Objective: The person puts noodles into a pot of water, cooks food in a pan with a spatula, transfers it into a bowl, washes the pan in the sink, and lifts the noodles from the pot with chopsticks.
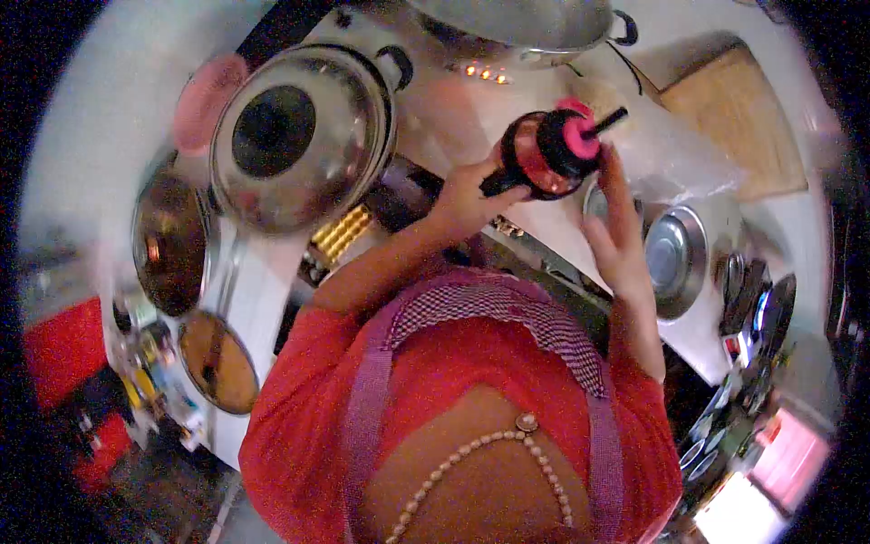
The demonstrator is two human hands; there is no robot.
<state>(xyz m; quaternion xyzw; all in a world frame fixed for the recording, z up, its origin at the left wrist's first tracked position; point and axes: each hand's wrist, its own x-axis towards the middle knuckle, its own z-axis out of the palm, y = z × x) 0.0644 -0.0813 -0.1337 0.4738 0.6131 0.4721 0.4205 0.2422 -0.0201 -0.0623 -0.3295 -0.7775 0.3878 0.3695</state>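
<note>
While the left hand is curled round the black handle, we see the jar held up over the pale counter, mid-scene, tilted, its pink-and-black top toward far right. Reddish translucent wall; can't tell if the red is the contents or the jar itself. We put the jar just right of the left hand and just far of the right hand, which is open, fingers extended along the jar's right side; contact there unclear to us. Other containers: big pot at left, domed metal lid on, contents hidden; second metal pot at the far edge, cut off, contents not readable. Metal bowl on the right, shiny inside facing up. Pink dish far left, partly behind the lidded pot. Clear plastic bag right of the jar, contents unclear, wooden board beyond it. Golden ridged item near the lidded pot, too blurred for us to name.
</note>
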